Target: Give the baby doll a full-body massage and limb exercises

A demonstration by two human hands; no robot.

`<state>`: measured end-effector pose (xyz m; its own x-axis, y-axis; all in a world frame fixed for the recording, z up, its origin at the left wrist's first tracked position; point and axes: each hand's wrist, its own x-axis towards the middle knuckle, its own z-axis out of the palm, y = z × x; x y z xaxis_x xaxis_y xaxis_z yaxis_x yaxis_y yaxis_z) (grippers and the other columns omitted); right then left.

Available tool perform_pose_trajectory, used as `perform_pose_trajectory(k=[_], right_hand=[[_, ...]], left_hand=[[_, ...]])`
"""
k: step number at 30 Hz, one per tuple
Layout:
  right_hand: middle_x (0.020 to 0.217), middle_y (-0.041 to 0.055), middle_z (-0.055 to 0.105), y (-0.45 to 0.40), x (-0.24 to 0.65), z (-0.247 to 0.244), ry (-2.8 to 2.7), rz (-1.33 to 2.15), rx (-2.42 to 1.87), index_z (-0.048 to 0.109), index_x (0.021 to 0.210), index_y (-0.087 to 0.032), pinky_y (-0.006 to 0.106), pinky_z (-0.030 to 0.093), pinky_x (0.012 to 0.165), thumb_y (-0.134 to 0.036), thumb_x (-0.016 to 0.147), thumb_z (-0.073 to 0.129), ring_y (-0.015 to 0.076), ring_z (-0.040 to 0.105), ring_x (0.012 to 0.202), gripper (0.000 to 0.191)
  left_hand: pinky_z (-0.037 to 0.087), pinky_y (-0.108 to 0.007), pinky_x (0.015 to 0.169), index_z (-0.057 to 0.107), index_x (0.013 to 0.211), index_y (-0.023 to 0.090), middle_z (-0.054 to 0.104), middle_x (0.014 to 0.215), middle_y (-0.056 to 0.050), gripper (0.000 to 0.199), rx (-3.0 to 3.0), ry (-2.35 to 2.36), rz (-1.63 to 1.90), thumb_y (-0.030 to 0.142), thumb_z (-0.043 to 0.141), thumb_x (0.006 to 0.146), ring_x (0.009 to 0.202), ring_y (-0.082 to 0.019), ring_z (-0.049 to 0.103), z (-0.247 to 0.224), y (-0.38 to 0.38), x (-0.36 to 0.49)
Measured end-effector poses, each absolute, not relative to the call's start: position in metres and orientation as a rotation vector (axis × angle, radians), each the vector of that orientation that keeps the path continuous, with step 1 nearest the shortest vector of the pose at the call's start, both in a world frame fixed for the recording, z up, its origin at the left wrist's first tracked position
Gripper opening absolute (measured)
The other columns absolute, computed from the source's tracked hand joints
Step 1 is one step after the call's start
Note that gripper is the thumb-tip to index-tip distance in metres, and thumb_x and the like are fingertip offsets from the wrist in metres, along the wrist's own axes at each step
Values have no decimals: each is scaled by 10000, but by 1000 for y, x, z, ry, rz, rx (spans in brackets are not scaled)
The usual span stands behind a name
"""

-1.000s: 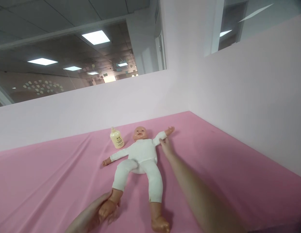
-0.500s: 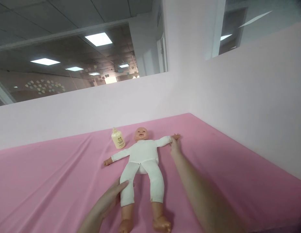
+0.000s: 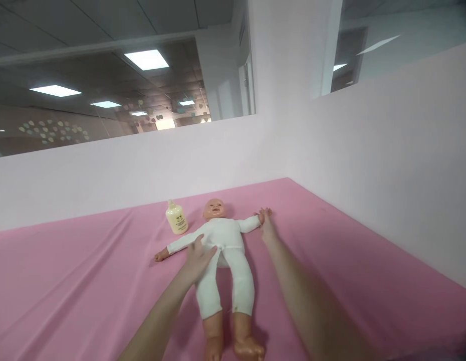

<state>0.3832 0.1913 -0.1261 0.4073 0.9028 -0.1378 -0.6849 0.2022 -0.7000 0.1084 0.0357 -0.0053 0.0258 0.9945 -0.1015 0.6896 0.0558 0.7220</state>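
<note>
A baby doll [image 3: 227, 233] with a cloth body in white lies on its back, head toward the wall, arms spread and bare feet toward me. My left hand [image 3: 198, 258] rests over the doll's hip on the left side, thumb and fingers apart; some fingertips are hard to make out. Out at the end of the doll's arm on the right, my right hand [image 3: 267, 228] is closed around its wrist and hand, with the doll's small fingers showing past mine. A cream-coloured bottle [image 3: 176, 218] with dark print stands beside the doll's head.
Pink cloth [image 3: 86, 281] covers the surface and has creases on the left. White walls [image 3: 143, 170] meet in a corner behind it. Above them are window panes [image 3: 105, 80] showing ceiling lights.
My left hand has moved from the doll's lower leg up to its hip, and that leg has shifted inward. My right hand stays at the doll's wrist. The view has shifted slightly.
</note>
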Motion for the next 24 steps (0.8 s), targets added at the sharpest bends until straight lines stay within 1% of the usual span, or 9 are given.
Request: perform_pose_trajectory(k=[2,5,10,13,16,18,20,22,24], right_hand=[[1059,53,757,192,383,-128,-348,1135,-782,584,1315,-260,317,553,747,-393,771,707,222,699,987,573],[1065,26,746,189,384,-129,-351,1114,-781,562,1325,-272,287,538,750,-267,711,714,202,687,1012,633],[1001,20,718,182,383,-125,-347,1110,-780,606,1237,-264,273,534,700,-451,780,699,190,686,911,503],[1008,8,687,179,381,-121,-331,1112,-773,627,1167,-264,273,548,687,-593,845,596,179,686,903,461],[976,1,669,176,379,-116,-322,1120,-764,634,1122,-263,293,568,699,-643,889,494,177,693,859,467],[920,1,679,174,378,-115,-333,1136,-765,628,1118,-256,315,576,716,-595,877,548,187,698,816,423],[869,-3,692,172,377,-113,-350,1145,-768,613,1138,-253,328,578,757,-465,836,643,195,702,805,370],[853,-11,704,172,376,-112,-362,1140,-770,598,1159,-252,322,573,812,-319,786,686,188,706,824,389],[839,-16,705,172,377,-111,-371,1128,-773,597,1139,-248,316,572,838,-271,769,682,180,706,824,381]], left_hand=[[345,-487,1150,302,1516,181,334,1528,-216,739,1841,1717,499,565,485,911,1447,-363,353,3,39,125],[440,-468,1049,301,1518,179,387,1450,-214,809,1948,1713,381,534,573,845,1365,-375,440,8,41,142],[531,-370,838,399,1447,188,456,1437,-196,728,1898,1681,353,402,624,789,1062,-308,636,-4,36,136],[532,-339,757,371,1483,211,495,1411,-177,729,1892,1666,282,339,582,797,899,-260,672,-10,29,120],[531,-373,745,371,1491,249,534,1364,-158,710,1912,1684,172,359,545,811,816,-267,678,-9,20,106],[532,-430,777,443,1440,255,561,1340,-161,648,1914,1690,135,395,546,815,866,-325,687,-6,15,103],[512,-520,862,521,1366,224,531,1408,-196,598,1942,1710,221,413,576,802,1068,-439,648,-4,15,105],[433,-626,975,557,1317,170,381,1561,-248,592,1998,1731,364,409,621,779,1324,-544,463,-4,19,113],[328,-682,1066,548,1322,125,167,1662,-269,624,2055,1707,428,408,652,776,1468,-560,249,-3,29,126]])
